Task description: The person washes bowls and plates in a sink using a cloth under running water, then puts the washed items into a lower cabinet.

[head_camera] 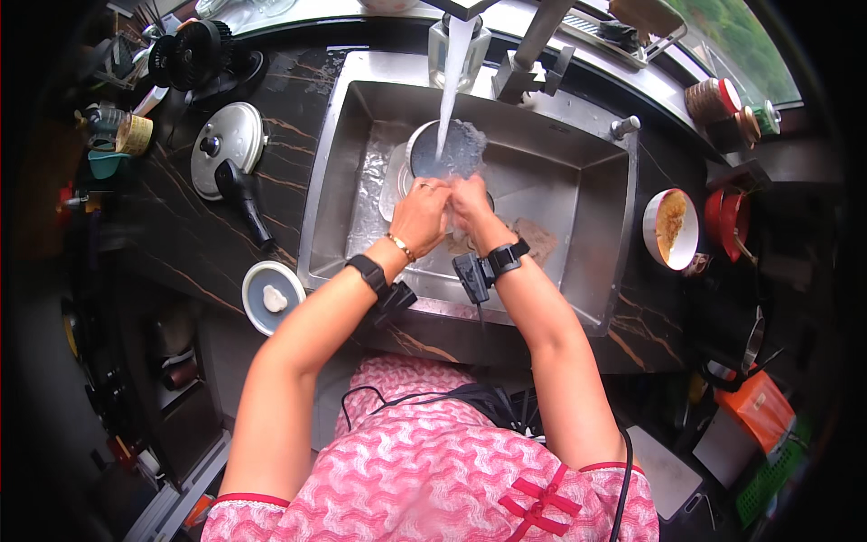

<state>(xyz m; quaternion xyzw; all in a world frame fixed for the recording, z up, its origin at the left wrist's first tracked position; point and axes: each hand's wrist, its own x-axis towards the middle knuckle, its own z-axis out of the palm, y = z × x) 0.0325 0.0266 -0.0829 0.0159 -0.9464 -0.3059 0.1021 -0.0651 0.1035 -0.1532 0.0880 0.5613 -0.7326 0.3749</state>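
Both of my hands are together in the stainless steel sink [589, 196], at the near rim of a round dark-bottomed vessel [433, 146]. A stream of tap water [450, 88] falls into that vessel and splashes over its right side. My left hand [420, 213] has bent fingers, and their tips meet my right hand [471, 200]. Spray and the fingers hide whatever may be between them. A pale shallow container [391, 183] lies under the vessel's left side. Below my right wrist a wet brown cloth-like piece [538, 242] rests on the sink floor.
Left of the sink lie a metal pressure-cooker lid [227, 146] with a black handle and a round lid with a white knob [273, 299]. A black fan [196, 57] stands behind. On the right are a white bowl with brown food residue [670, 227] and a red bowl [726, 220].
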